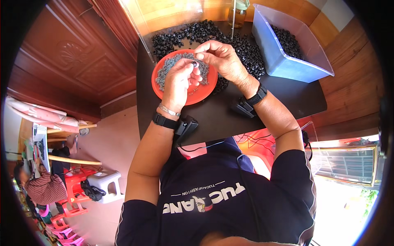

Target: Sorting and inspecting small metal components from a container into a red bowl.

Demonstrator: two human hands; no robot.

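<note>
My left hand (179,82) is raised over a round orange-red bowl (155,84), its thumb and forefinger closed on a small black ring-shaped part (195,64). Inside the bowl lie many small grey metal-looking pieces (167,67). Just to the right and a little farther away, my right hand (225,61) has its thumb and forefinger pinched together above the bowl's far right rim. Whatever sits between those fingertips is too small to make out. The two hands are close together but apart.
Loose black ring-shaped parts (246,53) are heaped behind and right of the bowl on the dark table (287,96). A bluish plastic bin (287,67) at the right holds more. Behind the heap stands a lidded jar (238,14). A seated person (46,188) is at far left, near stools (107,184).
</note>
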